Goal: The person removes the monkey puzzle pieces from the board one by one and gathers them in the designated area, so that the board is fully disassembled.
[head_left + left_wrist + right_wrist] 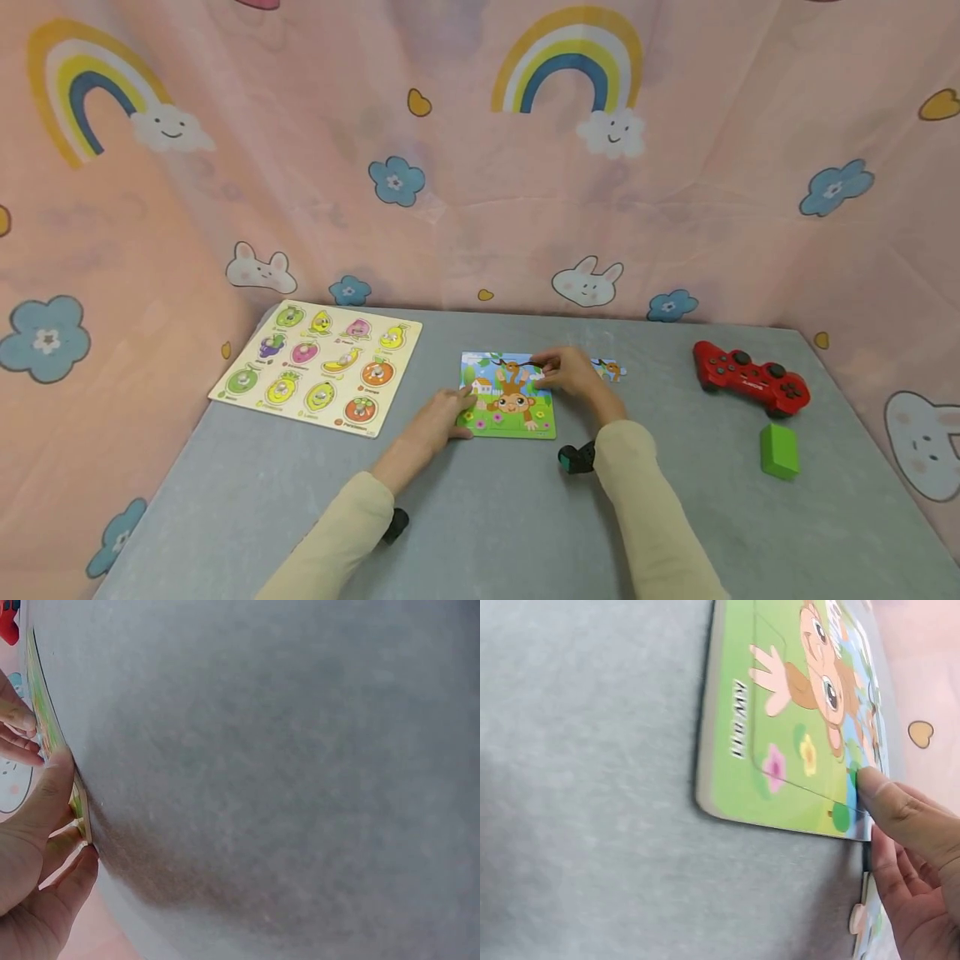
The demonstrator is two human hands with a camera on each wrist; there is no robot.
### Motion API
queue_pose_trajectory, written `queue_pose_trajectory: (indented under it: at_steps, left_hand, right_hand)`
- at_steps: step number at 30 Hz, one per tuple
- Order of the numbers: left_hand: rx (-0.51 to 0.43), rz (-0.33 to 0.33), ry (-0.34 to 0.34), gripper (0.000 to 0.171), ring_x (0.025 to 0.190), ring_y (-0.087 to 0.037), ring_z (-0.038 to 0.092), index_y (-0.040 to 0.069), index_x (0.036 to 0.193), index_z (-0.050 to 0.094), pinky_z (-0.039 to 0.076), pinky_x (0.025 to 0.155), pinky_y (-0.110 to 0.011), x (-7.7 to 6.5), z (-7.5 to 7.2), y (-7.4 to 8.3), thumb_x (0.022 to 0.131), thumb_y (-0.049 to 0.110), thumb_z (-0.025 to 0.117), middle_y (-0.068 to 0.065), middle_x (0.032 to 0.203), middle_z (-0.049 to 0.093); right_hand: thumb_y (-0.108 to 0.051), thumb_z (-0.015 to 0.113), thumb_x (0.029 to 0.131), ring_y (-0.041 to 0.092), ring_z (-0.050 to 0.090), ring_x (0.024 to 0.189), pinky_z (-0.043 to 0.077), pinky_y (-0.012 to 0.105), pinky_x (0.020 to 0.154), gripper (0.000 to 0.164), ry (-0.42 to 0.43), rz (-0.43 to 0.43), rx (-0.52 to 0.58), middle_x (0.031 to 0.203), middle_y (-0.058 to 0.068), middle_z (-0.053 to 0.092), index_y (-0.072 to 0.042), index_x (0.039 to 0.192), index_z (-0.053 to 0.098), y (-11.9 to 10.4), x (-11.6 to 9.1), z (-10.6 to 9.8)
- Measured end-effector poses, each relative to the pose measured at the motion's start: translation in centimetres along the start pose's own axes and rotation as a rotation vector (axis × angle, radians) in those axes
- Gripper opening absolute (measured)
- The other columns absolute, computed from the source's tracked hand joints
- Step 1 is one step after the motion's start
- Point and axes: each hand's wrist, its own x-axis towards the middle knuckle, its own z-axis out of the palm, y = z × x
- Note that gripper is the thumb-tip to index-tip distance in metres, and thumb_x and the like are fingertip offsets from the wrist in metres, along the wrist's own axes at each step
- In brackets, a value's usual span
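A monkey jigsaw puzzle (513,404) in a thin board lies mid-table, with a green lower border and blue sky at the top. My left hand (442,414) holds its left side; in the left wrist view the thumb (54,784) lies along the near edge and the other fingers bend round the corner. At the upper right side my right hand (573,375) grips the board, its thumb (881,796) on the printed face and its fingers by the side edge. Just beyond the right hand lies a loose puzzle part (611,369) with a picture on it, partly hidden.
To the left lies a cream fruit peg board (311,367) with several knobbed fruit pieces. A red game controller (750,379) is at the right, with a green block (780,452) in front of it. A pink patterned cloth (465,233) hangs behind the grey table (480,517).
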Motion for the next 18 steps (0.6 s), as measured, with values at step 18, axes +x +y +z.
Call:
queue_pose_trajectory:
  at_steps: [18]
  left_hand:
    - [0.014,-0.039,-0.016,0.057,0.12,-0.041,0.05,-0.007,0.126,0.057,0.044,0.101,-0.044,0.1,0.1,0.2,0.076,0.012,0.077,-0.022,0.14,0.047]
  right_hand:
    - [0.005,0.076,0.076,0.014,0.048,0.068,0.042,0.024,0.062,0.045,-0.159,-0.022,-0.071,0.1,0.016,0.06,0.006,0.119,0.063,-0.4,1.6,-0.8]
